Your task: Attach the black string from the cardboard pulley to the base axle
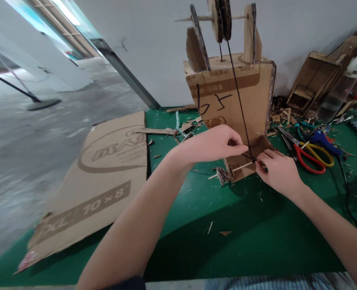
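Both hands [278, 171] close, in pinch grips

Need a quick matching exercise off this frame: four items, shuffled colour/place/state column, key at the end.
Column 1
1. scissors
2. string
3. cardboard sheet
4. cardboard wheels

Column 2
A. black, running down to the left hand and right hand
B. up high, on a wooden stick
C. red and yellow handles
D. flat at the left of the green table, printed "10×8"

Pairs: 1-C, 2-A, 3-D, 4-B
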Demonstrator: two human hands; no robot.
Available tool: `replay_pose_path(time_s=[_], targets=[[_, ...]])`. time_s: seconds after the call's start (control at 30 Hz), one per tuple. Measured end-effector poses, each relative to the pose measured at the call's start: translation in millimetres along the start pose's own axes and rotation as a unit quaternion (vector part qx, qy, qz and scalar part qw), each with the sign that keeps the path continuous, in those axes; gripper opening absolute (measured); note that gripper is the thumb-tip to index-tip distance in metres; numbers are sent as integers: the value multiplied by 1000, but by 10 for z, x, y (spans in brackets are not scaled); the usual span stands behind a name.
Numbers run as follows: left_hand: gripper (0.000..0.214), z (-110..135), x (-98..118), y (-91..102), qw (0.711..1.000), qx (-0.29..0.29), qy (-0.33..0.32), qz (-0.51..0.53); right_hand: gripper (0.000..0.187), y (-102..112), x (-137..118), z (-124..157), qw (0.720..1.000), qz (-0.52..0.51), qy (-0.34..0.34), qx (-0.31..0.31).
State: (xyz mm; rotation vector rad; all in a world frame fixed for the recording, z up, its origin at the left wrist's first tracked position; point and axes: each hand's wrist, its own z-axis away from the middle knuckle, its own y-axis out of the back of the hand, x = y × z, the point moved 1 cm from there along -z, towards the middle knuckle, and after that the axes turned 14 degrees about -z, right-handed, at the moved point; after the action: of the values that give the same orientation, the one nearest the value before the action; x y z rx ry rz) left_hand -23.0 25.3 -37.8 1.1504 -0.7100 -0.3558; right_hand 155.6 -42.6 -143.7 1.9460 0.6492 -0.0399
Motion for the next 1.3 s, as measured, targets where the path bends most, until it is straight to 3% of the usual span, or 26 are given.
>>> replay_pose_path(time_s=[0.13,0.2,0.4,0.53,0.63,0.7,0.83,0.9,1.1,1.3], targets=[[29,-80,70,-93,990,-80,-41,105,15,-12,1,-4,1000,15,-8,-1],[26,-101,98,-133,986,-93,-42,134,15,-13,0,-5,1000,21,-12,0],[17,-68,77,-94,991,22,39,124,15,3,-6,-8,1000,22,-9,-2],[9,-119,96,-158,980,28,63,186,14,0,0,-9,1000,14,-3,-2],[20,-150,136,-212,973,10,54,225,14,-5,6,-11,1000,6,-4,2],[31,-112,164,-187,980,-9,44,195,14,-5,7,-12,1000,2,-9,4],[41,94,204,-16,997,-76,12,26,13,-2,5,-12,1000,7,-7,5],[42,198,201,74,996,-78,1,-41,14,-3,4,-11,1000,10,-1,7],[39,232,102,162,996,39,-6,-84,14,-14,8,-14,1000,10,-7,2],[41,120,120,98,988,143,-19,52,15,-18,15,-18,1000,-7,-5,0]])
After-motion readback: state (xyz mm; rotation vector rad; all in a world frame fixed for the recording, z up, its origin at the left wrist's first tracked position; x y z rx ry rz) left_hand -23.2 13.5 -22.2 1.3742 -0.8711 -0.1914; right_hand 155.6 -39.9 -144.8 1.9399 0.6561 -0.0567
